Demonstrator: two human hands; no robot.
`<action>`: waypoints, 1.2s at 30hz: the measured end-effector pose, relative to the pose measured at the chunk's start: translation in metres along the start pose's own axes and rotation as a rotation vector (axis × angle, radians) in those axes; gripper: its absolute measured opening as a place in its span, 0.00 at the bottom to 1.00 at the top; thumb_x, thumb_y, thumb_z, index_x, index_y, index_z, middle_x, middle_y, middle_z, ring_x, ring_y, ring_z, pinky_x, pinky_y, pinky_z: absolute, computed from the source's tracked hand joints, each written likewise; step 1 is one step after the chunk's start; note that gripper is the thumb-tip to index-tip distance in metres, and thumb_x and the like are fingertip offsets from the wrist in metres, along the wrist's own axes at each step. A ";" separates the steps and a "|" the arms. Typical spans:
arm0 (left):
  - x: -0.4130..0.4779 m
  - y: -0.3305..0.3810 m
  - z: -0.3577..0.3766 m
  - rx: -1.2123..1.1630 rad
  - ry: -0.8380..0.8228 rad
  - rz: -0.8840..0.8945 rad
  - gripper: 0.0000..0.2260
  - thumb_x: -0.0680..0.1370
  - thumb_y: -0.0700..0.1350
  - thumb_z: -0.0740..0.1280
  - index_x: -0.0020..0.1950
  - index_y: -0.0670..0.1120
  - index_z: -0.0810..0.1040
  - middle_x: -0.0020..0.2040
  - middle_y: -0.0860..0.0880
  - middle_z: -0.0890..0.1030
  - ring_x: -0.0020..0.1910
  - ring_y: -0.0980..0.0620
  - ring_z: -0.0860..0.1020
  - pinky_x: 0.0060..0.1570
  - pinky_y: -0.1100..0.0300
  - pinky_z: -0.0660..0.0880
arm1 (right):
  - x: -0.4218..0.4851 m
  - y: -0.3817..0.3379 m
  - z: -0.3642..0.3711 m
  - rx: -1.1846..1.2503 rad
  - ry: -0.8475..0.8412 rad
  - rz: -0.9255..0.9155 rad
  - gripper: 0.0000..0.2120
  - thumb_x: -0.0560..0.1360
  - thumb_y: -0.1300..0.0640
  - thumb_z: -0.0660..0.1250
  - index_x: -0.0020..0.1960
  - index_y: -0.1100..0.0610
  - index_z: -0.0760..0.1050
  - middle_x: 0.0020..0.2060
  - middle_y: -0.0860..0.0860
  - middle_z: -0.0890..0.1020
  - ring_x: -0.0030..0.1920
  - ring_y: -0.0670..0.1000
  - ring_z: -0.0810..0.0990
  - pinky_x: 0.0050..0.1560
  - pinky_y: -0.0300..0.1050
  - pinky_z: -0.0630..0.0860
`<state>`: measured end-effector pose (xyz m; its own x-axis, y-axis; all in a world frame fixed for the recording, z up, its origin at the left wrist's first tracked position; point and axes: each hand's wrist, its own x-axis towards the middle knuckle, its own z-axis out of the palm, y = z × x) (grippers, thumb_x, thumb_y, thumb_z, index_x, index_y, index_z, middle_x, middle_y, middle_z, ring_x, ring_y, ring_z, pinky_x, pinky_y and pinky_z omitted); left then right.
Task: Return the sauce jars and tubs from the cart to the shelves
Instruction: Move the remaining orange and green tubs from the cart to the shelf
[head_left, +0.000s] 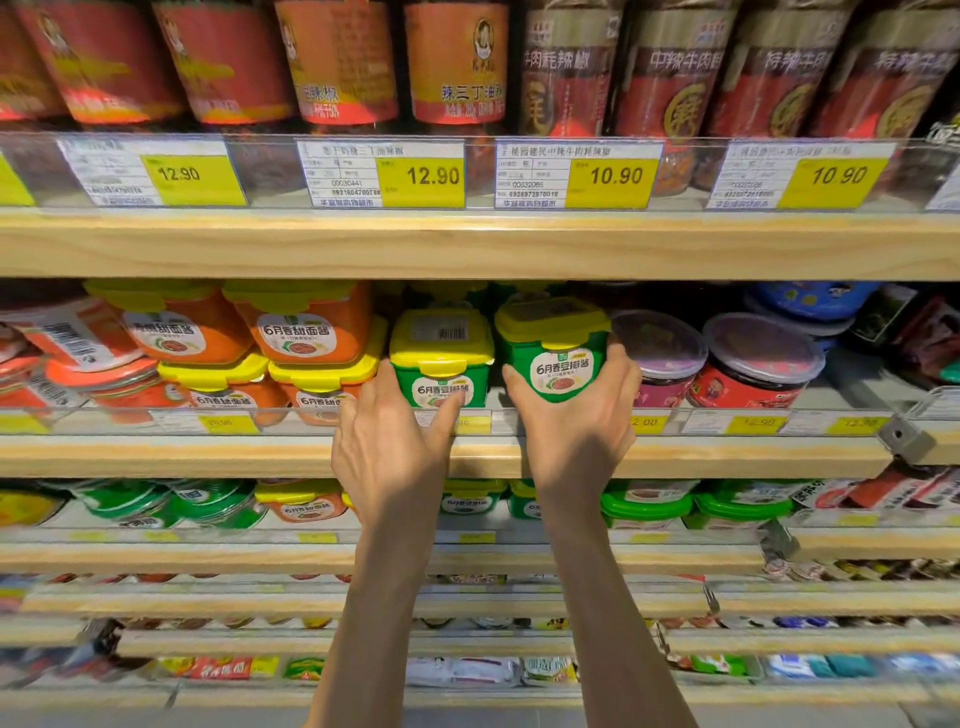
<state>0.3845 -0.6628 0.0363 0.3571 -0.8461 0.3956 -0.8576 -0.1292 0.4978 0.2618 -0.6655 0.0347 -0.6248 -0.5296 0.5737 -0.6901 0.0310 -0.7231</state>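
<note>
gripping upright green tub (556, 353), label outward

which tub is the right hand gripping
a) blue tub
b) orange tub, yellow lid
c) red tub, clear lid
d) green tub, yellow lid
d: the right hand has its thumb and fingers curled round a green tub with a yellow lid on the middle shelf.
</note>
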 end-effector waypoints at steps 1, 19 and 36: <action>0.000 -0.001 -0.001 0.007 -0.005 0.000 0.36 0.74 0.69 0.66 0.71 0.44 0.71 0.62 0.45 0.80 0.60 0.42 0.75 0.51 0.48 0.72 | 0.000 -0.001 0.002 -0.015 -0.018 0.007 0.42 0.62 0.39 0.80 0.64 0.63 0.73 0.56 0.55 0.79 0.52 0.55 0.81 0.43 0.44 0.77; -0.002 -0.014 -0.014 -0.076 -0.037 0.100 0.33 0.76 0.63 0.68 0.73 0.43 0.71 0.61 0.44 0.80 0.58 0.41 0.80 0.45 0.48 0.77 | -0.002 -0.003 -0.006 -0.089 -0.274 0.101 0.48 0.68 0.42 0.77 0.76 0.60 0.57 0.72 0.55 0.68 0.73 0.56 0.67 0.69 0.50 0.68; -0.014 -0.063 -0.026 0.079 -0.209 0.540 0.24 0.75 0.48 0.73 0.69 0.43 0.73 0.69 0.42 0.75 0.63 0.39 0.74 0.57 0.45 0.75 | -0.017 0.034 -0.073 -0.583 -0.557 -0.284 0.34 0.73 0.51 0.75 0.72 0.63 0.66 0.71 0.61 0.69 0.72 0.64 0.64 0.72 0.60 0.66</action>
<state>0.4436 -0.6290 0.0195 -0.2123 -0.8857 0.4128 -0.9258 0.3175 0.2052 0.2220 -0.5934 0.0284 -0.2346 -0.9180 0.3197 -0.9664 0.1846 -0.1789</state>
